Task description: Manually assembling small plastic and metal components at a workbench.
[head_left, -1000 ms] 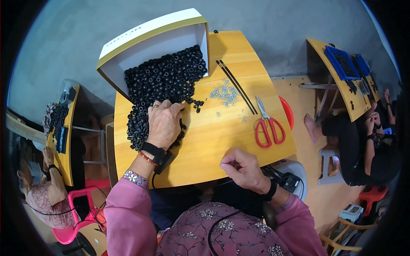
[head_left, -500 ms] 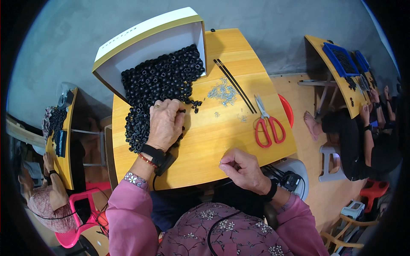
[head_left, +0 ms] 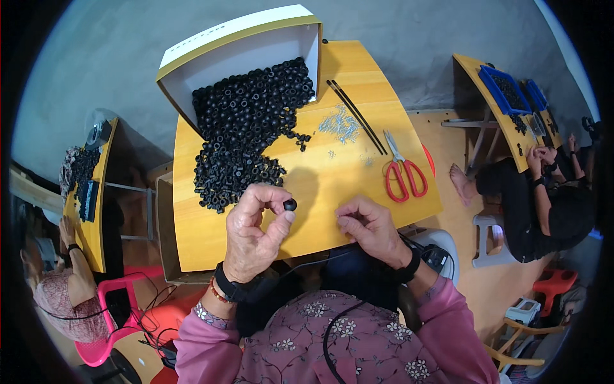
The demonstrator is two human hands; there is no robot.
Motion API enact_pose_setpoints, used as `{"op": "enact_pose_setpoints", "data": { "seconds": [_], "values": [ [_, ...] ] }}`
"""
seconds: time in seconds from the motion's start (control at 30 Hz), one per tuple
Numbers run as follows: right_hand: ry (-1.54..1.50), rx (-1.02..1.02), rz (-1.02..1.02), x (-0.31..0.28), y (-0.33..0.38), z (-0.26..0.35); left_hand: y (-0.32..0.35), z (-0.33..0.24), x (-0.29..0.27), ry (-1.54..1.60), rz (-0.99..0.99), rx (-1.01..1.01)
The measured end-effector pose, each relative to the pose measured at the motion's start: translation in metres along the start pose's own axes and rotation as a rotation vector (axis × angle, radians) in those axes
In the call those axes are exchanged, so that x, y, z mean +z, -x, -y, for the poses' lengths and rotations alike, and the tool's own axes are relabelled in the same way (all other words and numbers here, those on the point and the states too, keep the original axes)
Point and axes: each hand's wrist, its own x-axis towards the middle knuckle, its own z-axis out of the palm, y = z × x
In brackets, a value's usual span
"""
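Between the thumb and forefinger of my left hand (head_left: pixel 252 235) sits a small black ball-shaped piece (head_left: pixel 290 205), lifted over the near part of the yellow wooden table (head_left: pixel 320 233). My right hand (head_left: pixel 373 232) is a short way to the right, its thumb and forefinger pinched together; whatever they hold is too small to make out. Beyond the left hand, many black ball-shaped pieces with holes (head_left: pixel 256 105) spill from a tipped white-and-gold box (head_left: pixel 246 27). Smaller black pieces (head_left: pixel 233 173) lie heaped nearer to me.
Small silvery metal bits (head_left: pixel 341 124) lie scattered mid-table. Two dark sticks (head_left: pixel 358 117) and red-handled scissors (head_left: pixel 404 173) rest to their right. Side tables hold black pieces, one with a blue tray (head_left: pixel 505 89); people sit at both. A pink chair (head_left: pixel 121 307) stands left.
My left hand has come back from the black heap toward me, now showing a black ball-shaped piece in its fingertips. My right hand stays pinched and has moved slightly up.
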Motion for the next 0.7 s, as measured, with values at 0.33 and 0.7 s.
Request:
{"op": "enact_pose_setpoints", "data": {
  "seconds": [0.33, 0.7],
  "values": [
    [-0.033, 0.011, 0.018, 0.006, 0.0, 0.018, 0.04, 0.03, 0.015, 0.129, -0.032, -0.044],
    [0.203, -0.314, 0.139, 0.035, -0.022, 0.029, 0.05, 0.053, 0.015, 0.018, 0.019, -0.144]
  ]
}}
